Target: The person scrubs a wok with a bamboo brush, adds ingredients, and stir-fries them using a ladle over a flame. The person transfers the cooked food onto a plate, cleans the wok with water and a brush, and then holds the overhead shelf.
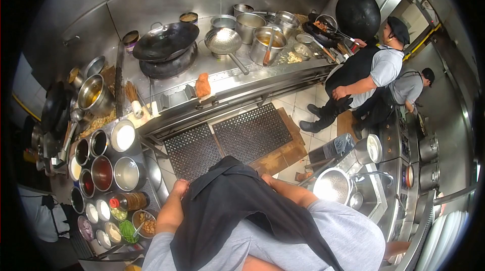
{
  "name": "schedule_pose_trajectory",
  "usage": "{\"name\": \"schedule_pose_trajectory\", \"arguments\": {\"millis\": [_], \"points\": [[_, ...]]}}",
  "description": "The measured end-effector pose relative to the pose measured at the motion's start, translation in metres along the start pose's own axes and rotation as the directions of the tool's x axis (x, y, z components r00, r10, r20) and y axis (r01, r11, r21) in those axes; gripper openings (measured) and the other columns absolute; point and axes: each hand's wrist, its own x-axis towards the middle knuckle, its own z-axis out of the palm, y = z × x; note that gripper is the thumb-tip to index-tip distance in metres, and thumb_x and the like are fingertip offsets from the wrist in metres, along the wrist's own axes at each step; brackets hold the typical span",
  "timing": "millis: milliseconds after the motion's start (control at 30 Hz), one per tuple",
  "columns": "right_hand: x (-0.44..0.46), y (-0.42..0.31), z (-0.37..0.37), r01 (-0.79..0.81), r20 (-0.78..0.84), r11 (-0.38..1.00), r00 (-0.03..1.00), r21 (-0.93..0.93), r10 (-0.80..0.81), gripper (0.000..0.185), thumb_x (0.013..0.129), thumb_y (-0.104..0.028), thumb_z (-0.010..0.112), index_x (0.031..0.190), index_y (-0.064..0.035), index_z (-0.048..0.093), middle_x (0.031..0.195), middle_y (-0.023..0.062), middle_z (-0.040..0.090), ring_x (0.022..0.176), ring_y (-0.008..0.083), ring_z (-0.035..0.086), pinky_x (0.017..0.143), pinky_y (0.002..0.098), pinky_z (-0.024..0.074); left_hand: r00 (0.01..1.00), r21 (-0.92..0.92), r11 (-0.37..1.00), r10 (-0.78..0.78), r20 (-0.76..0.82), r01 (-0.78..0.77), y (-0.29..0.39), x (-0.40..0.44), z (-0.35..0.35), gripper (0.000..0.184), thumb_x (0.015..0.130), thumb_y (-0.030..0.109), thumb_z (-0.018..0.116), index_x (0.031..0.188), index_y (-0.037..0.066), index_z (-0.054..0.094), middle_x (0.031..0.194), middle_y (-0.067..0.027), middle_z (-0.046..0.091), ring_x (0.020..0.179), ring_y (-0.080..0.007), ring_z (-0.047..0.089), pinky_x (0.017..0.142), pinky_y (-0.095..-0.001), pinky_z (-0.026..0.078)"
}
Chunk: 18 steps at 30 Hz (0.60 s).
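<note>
Left hand (180,187) and right hand (268,180) are held beside the black apron (222,195); whether it is grasped by either cannot be told.

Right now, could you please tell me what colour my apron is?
The apron is black, shown best in the head view.

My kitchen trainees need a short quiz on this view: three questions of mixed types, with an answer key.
1. True or false: the orange cloth lies inside the large black wok.

2. Where do the perforated black mats lie?
A) in a pot
B) on the floor
C) on the wall

3. Fill in the blank: the camera wearer's left hand and right hand are at either side of the black ____.

Key:
1. False; it lies at the front edge of the stove.
2. B
3. apron
</note>
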Motion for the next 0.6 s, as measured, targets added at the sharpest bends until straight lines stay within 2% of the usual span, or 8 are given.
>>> {"name": "schedule_pose_trajectory", "arguments": {"millis": [67, 167, 300, 367, 433, 500, 567, 600], "points": [[-0.007, -0.007, -0.005, -0.1, 0.022, 0.992, 0.995, 0.07, 0.099, 0.048, 0.072, -0.045, 0.067, 0.102, -0.0077, 0.07, 0.101, 0.0208, 0.068, 0.096, 0.0321, 0.067, 0.08, 0.0387, 0.0502, 1.0, -0.013, 1.0, 0.0, -0.007, 0.0, 0.0, 0.0, 0.001, 0.02, 0.082, 0.019, 0.059, 0.065, 0.011, 0.058, 0.058, -0.0002, 0.053, 0.049, -0.0139, 0.045, 0.047, -0.0312, 0.035], [0.001, 0.003, 0.0, -0.004, 0.036, 1.0, 0.999, -0.002, 0.004, 0.049, 0.071, -0.045, 0.068, 0.1, -0.0062, 0.07, 0.1, 0.0213, 0.068, 0.096, 0.0322, 0.067, 0.08, 0.0387, 0.0503, 1.0, 0.013, 1.0, -0.004, -0.011, 0.005, 0.004, -0.004, 0.0, 0.019, 0.082, 0.019, 0.06, 0.065, 0.011, 0.058, 0.058, -0.0004, 0.053, 0.051, -0.0138, 0.046, 0.048, -0.0315, 0.035], [0.001, -0.006, -0.009, -0.053, 0.024, 0.999, 0.998, -0.009, 0.053, 0.048, 0.072, -0.044, 0.067, 0.102, -0.0064, 0.07, 0.104, 0.0209, 0.068, 0.096, 0.0336, 0.067, 0.081, 0.0399, 0.0506, 1.0, 0.034, 0.999, 0.004, -0.008, -0.004, -0.006, 0.008, -0.001, 0.021, 0.089, 0.023, 0.058, 0.072, 0.013, 0.055, 0.058, -0.0003, 0.051, 0.045, -0.0136, 0.044, 0.039, -0.0319, 0.032], [-0.001, -0.023, -0.032, -0.018, 0.127, 0.946, 0.99, -0.323, 0.063, 0.044, 0.077, -0.038, 0.062, 0.108, -0.0081, 0.07, 0.11, 0.0196, 0.067, 0.096, 0.035, 0.066, 0.083, 0.0406, 0.0512, 0.997, 0.083, 0.996, 0.026, 0.068, -0.031, -0.012, 0.012, -0.005, 0.022, 0.09, 0.024, 0.058, 0.072, 0.012, 0.055, 0.057, -0.0008, 0.051, 0.044, -0.0143, 0.045, 0.039, -0.0336, 0.035], [0.087, 0.078, 0.001, 0.376, 0.195, 0.691, 0.924, -0.618, -0.329, 0.032, 0.074, -0.033, 0.06, 0.086, -0.0058, 0.071, 0.091, 0.0189, 0.07, 0.085, 0.0363, 0.066, 0.073, 0.0449, 0.0513, 0.998, 0.075, 0.997, 0.011, 0.064, -0.016, -0.008, 0.011, -0.003, 0.022, 0.09, 0.023, 0.057, 0.071, 0.01, 0.055, 0.056, -0.0015, 0.05, 0.043, -0.0151, 0.046, 0.039, -0.0346, 0.036], [0.021, -0.024, -0.075, -0.021, -0.08, 0.944, 0.997, -0.331, -0.005, 0.03, 0.075, -0.03, 0.059, 0.091, -0.0089, 0.071, 0.093, 0.0194, 0.069, 0.082, 0.0334, 0.066, 0.071, 0.0454, 0.0517, 0.997, 0.133, 0.99, 0.043, 0.062, -0.051, -0.017, 0.024, -0.001, 0.024, 0.088, 0.022, 0.055, 0.069, 0.008, 0.056, 0.054, -0.0028, 0.05, 0.041, -0.0168, 0.046, 0.04, -0.0358, 0.038], [0.094, 0.035, -0.063, 0.129, -0.108, 0.925, 0.978, -0.356, -0.177, 0.028, 0.078, -0.027, 0.055, 0.095, -0.011, 0.071, 0.09, 0.0146, 0.07, 0.077, 0.0294, 0.067, 0.069, 0.0429, 0.0527, 0.996, 0.161, 0.984, 0.074, 0.054, -0.082, -0.02, 0.019, -0.002, 0.025, 0.085, 0.022, 0.052, 0.067, 0.007, 0.057, 0.054, -0.0048, 0.05, 0.041, -0.019, 0.046, 0.04, -0.0351, 0.04], [0.075, -0.008, -0.09, -0.013, -0.076, 0.992, 0.997, -0.123, 0.003, 0.028, 0.083, -0.028, 0.054, 0.096, -0.0097, 0.071, 0.094, 0.0139, 0.071, 0.081, 0.0253, 0.068, 0.072, 0.0413, 0.0531, 0.994, 0.069, 0.995, 0.066, 0.085, -0.072, -0.029, 0.026, -0.002, 0.022, 0.085, 0.023, 0.054, 0.069, 0.008, 0.059, 0.056, -0.0038, 0.051, 0.043, -0.018, 0.048, 0.042, -0.0347, 0.041]]}}
